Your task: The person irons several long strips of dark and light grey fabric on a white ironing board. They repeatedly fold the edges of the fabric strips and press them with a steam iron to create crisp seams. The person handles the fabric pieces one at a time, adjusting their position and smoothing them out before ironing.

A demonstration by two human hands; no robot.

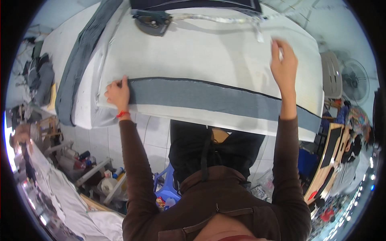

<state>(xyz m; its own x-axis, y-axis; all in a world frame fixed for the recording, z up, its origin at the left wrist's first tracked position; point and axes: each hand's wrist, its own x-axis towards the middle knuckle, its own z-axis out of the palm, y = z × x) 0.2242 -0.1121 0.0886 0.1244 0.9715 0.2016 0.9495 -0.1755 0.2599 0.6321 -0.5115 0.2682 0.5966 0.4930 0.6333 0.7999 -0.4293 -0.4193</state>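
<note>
A long grey fabric strip (201,96) with a dark upper edge lies across the near side of the white padded table (209,52). At its left end, my left hand (117,95) is closed on the cloth, the dark edge showing between thumb and fingers. My right hand (284,64) is raised over the table, beyond the strip's right part. Its fingertips are a little blurred; thumb and fingers look apart, and I see nothing held there. An iron (152,23) sits at the far side, well away from both hands.
A wrapped pale cord (213,18) runs right from the iron. Dark folded cloth (197,5) lies at the far edge, and more grey cloth (78,64) hangs along the left. A fan (355,80) and chair back (331,74) stand right. A blue stool (167,182) is below.
</note>
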